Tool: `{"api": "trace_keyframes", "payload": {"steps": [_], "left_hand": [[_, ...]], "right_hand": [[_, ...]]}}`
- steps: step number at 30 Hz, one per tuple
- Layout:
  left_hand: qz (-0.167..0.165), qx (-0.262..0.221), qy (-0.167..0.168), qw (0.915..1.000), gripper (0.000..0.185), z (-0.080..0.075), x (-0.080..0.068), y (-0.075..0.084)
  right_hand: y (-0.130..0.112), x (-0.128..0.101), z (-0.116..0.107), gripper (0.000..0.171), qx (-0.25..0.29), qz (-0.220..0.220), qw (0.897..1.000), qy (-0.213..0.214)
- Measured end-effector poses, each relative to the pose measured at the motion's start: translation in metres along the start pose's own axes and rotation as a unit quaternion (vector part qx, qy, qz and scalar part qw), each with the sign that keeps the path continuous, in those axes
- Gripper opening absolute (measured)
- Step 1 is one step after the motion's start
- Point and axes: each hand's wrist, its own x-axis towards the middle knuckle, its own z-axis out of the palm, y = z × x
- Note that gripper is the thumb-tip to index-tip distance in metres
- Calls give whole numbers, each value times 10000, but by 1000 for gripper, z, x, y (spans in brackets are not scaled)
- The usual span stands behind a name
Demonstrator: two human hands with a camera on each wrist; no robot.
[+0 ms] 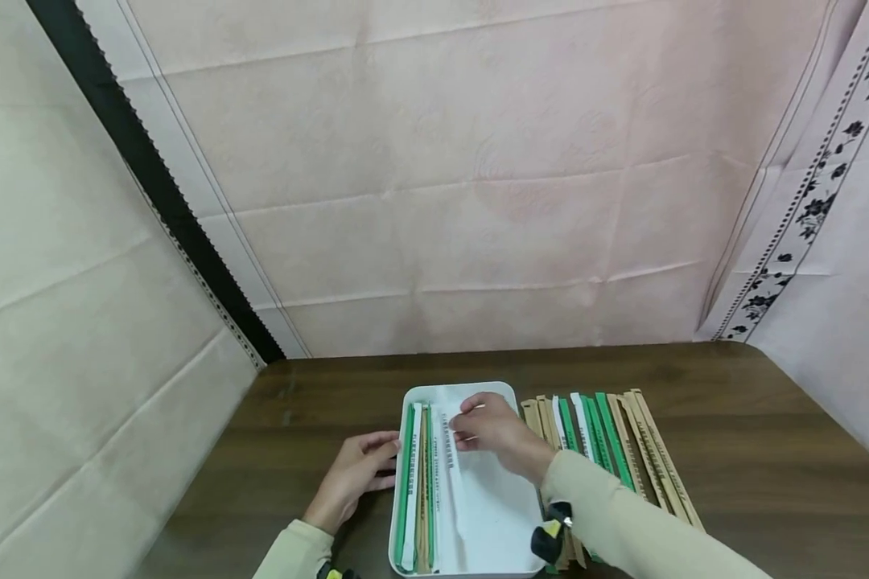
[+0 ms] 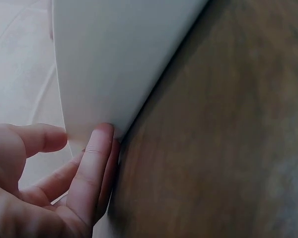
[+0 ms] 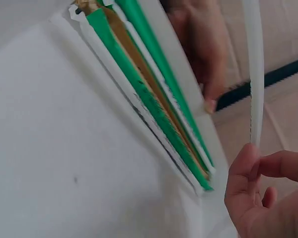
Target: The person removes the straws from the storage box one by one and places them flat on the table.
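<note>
A white tray (image 1: pixel 510 515) sits on the brown tabletop (image 1: pixel 731 418), close to the person. Some long thin packets (image 1: pixel 418 490) lie side by side in the left part of the tray. They are green, white and tan. In the right wrist view they show up close as packets (image 3: pixel 154 99) packed tight against the tray's side.

The right hand (image 1: pixel 496 430) is over the tray. It pinches a white packet (image 1: pixel 452 474) near its far end, with finger and thumb curled on it. The packet lies long-ways in the tray, just right of the others. In the right wrist view the right hand (image 3: pixel 268 198) holds the white packet (image 3: pixel 253 74) by one end, and the packet points up and away.

The left hand (image 1: pixel 355 474) rests at the left side of the tray. Its fingers are almost straight and touch the tray's outer wall. In the left wrist view the fingers (image 2: pixel 92 168) press on the white wall of the tray (image 2: pixel 114 59), right where it meets the tabletop (image 2: pixel 228 139). This hand holds nothing.

More packets (image 1: pixel 608 450) lie in a row on the tabletop just to the right of the tray. These are tan, green and white too. The right sleeve (image 1: pixel 623 515) lies across the near ends of some of them.
</note>
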Motion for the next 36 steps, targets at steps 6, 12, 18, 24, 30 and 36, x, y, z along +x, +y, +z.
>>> {"api": "trace_keyframes", "payload": {"steps": [6,12,18,24,30,36], "left_hand": [[-38,25,129,9999,45,-3,0,-3],[-156,46,213,9996,45,-5,0,-4],[-201,42,119,9997,46,-4,1,-4],[-140,48,66,9999,44,-1,3,0],[-194,50,-44,9998,45,-1,4,1],[-251,55,-55,9997,45,-4,4,1]], "right_hand": [[-9,-18,-60,40,170,-210,9996,29],[12,-24,-118,54,-54,-254,9996,55],[34,-30,-153,48,-621,-125,9967,502],[41,-32,-162,29,-1260,-222,9874,928],[42,-30,-165,23,-1789,-200,9772,1126],[40,-32,-168,22,-1966,-246,9746,1045]]}}
